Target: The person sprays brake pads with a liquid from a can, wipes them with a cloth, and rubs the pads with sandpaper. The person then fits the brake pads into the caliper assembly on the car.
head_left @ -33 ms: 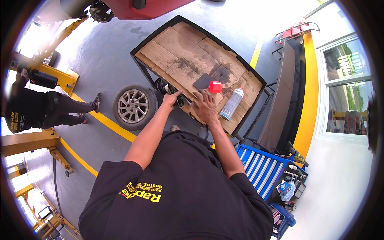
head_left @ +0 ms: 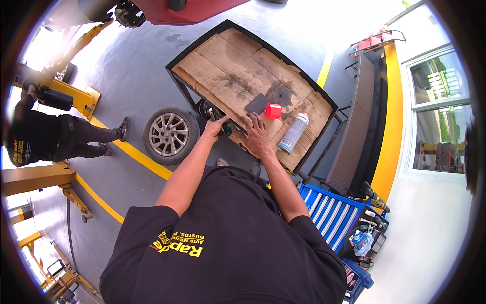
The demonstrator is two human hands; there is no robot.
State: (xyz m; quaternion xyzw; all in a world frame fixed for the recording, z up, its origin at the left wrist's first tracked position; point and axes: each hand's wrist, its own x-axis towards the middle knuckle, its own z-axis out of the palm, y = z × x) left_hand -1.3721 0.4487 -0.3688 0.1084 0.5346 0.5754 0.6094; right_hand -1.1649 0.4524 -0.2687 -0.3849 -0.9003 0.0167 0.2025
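Note:
My left hand [head_left: 216, 126] is closed around a small green and black tool [head_left: 226, 128] at the near edge of a black-framed cart [head_left: 198, 42] topped with stained cardboard. My right hand [head_left: 257, 136] lies flat on the cardboard with its fingers spread and holds nothing. Just beyond its fingertips are a dark grey flat pad [head_left: 257, 104] and a red cap [head_left: 273, 111]. To the right of that hand, a white and blue spray can [head_left: 293, 133] lies on its side.
A car wheel with an alloy rim [head_left: 169, 135] lies on the grey floor left of the cart. Another person in black [head_left: 45, 137] stands at far left by yellow lift arms [head_left: 76, 96]. A blue tool trolley [head_left: 329, 215] is at lower right, a raised red car [head_left: 167, 10] above.

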